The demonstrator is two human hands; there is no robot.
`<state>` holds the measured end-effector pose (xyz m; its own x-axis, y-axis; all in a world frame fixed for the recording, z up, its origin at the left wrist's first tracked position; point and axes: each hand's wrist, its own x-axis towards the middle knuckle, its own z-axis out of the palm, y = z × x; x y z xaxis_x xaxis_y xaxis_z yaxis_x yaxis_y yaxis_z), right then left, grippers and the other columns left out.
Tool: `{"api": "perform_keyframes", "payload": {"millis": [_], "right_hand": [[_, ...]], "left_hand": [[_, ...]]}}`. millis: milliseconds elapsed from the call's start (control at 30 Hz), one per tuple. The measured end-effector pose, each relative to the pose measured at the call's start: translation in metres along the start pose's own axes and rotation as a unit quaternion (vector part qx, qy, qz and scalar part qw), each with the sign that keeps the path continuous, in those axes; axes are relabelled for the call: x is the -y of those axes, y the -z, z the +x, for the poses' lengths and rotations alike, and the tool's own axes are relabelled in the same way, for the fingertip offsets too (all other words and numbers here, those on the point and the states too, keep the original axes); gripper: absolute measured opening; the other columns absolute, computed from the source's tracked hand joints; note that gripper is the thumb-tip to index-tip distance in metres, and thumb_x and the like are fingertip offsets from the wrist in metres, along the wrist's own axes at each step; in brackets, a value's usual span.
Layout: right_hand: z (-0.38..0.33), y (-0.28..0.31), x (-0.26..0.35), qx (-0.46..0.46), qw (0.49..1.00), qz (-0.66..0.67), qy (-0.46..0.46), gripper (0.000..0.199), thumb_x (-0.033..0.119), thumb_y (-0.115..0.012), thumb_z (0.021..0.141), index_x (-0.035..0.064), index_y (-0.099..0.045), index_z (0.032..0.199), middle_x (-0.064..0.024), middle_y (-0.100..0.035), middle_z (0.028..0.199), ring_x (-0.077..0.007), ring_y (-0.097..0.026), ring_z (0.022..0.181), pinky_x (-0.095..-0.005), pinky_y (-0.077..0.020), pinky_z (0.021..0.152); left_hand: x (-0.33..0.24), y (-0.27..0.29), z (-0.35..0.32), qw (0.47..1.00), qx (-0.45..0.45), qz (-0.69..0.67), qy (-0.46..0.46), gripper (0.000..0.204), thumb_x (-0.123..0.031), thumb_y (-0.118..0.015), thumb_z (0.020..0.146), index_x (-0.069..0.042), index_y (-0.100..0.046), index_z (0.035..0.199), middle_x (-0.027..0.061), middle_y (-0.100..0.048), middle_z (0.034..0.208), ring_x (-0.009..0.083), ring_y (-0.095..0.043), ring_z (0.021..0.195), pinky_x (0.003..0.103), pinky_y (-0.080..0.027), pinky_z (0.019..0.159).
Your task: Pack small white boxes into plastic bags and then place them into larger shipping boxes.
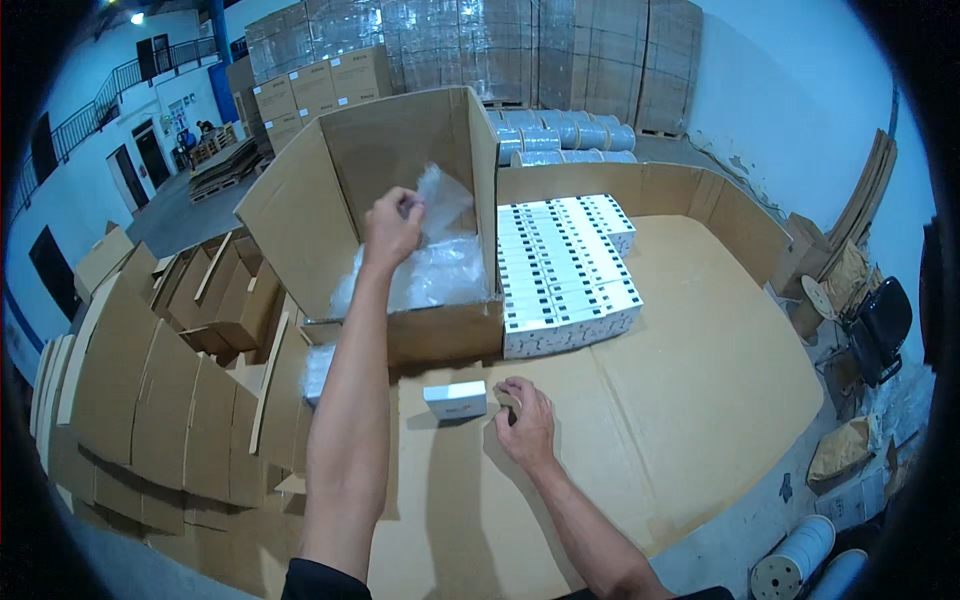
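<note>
Here, left fingers (pixel 399 198) pinch plastic (pixel 446 204); parted right fingers (pixel 524 390) curl beside a white box (pixel 456 402).

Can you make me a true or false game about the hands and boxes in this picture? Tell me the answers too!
1. The left hand is holding clear plastic. True.
2. The right hand is beside a small white box. True.
3. Both hands are holding clear plastic. False: only the left hand is.
4. Rows of white boxes are to the right of the open cardboard box. True.
5. The small white box is inside the open cardboard box. False: it sits outside, on the brown cardboard surface.
6. The rows of white boxes are bright red. False: they are mostly white with dark marks.
</note>
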<state>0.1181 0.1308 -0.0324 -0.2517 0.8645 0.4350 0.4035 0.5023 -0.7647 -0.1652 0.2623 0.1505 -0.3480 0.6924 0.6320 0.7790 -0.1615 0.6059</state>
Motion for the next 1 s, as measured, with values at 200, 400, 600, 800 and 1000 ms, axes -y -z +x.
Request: {"api": "perform_keyframes", "payload": {"millis": [200,400,600,800,1000], "right_hand": [[0.001,0.001,-0.009,-0.048,0.991,0.114,-0.050,0.035,0.006,-0.062,0.086,0.0025,-0.057,0.120,-0.0131,-0.071,0.111,-0.0286,-0.068,0.098,-0.0415,-0.0526,0.087],[0.018,0.052,0.008,0.029,0.945,0.321,-0.057,0.025,0.013,-0.058,0.099,0.0000,-0.061,0.119,-0.0065,-0.069,0.107,-0.0127,-0.061,0.089,-0.0303,-0.0520,0.080],[0.005,0.064,0.052,0.248,0.890,0.372,-0.084,0.038,0.012,-0.065,0.097,-0.0004,-0.056,0.132,-0.0074,-0.066,0.112,-0.0112,-0.061,0.093,-0.0273,-0.0520,0.080],[-0.004,0.046,0.047,0.283,0.873,0.366,-0.154,0.024,0.004,-0.069,0.095,-0.0012,-0.060,0.116,-0.0046,-0.067,0.100,-0.0090,-0.064,0.089,-0.0258,-0.0527,0.078],[-0.005,0.046,0.049,0.264,0.866,0.391,-0.164,0.010,0.003,-0.069,0.095,0.0025,-0.060,0.099,-0.0005,-0.066,0.091,-0.0070,-0.063,0.086,-0.0251,-0.0519,0.075]], "left_hand": [[-0.079,0.066,-0.095,0.959,-0.036,-0.275,0.064,0.016,-0.006,-0.060,0.096,0.001,-0.066,0.109,0.0091,-0.073,0.094,0.0132,-0.068,0.088,0.030,-0.053,0.078],[-0.097,0.091,-0.226,0.913,0.041,-0.378,0.148,0.014,-0.004,-0.057,0.099,-0.001,-0.064,0.111,0.0000,-0.064,0.098,0.0081,-0.057,0.090,0.024,-0.047,0.082],[-0.056,0.079,-0.304,0.880,0.179,-0.385,0.214,0.018,-0.006,-0.055,0.103,-0.002,-0.061,0.120,0.0003,-0.063,0.101,0.0070,-0.057,0.094,0.025,-0.048,0.082],[-0.078,0.044,-0.324,0.816,0.039,-0.486,0.311,0.024,-0.017,-0.060,0.104,-0.003,-0.059,0.123,0.0048,-0.066,0.107,0.0088,-0.060,0.098,0.027,-0.050,0.084],[-0.065,0.029,-0.348,0.827,0.057,-0.434,0.354,0.024,-0.021,-0.064,0.103,-0.002,-0.061,0.118,0.0027,-0.067,0.098,0.0066,-0.060,0.088,0.025,-0.050,0.078]]}}
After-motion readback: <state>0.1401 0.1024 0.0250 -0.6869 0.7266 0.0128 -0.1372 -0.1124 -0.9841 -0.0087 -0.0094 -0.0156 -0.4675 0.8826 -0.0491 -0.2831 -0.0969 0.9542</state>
